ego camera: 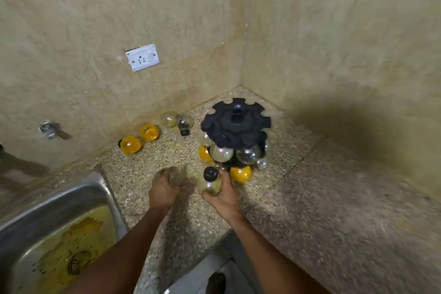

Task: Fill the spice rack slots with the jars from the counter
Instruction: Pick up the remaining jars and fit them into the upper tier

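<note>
While the right hand (224,194) grips a black-capped jar (212,182) just in front of the spice rack (235,126), the left hand (163,186) hovers over the counter (298,198), fingers loosely curled, holding nothing.

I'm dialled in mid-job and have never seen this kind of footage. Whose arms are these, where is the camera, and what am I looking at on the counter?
There is no machine: a person works bare-handed, and the single picture comes from a wide-angle camera on their head, looking forward and down.

The right hand grips a clear jar with a black lid. The left hand holds nothing, its fingers loosely curled.

On the speckled counter, in the corner, stands a black spice rack; its lower slots hold clear and yellow jars, its top notches look unfilled. Four jars lie loose by the back wall: two yellow jars and two clear jars. A steel sink is at lower left, a wall socket above.
</note>
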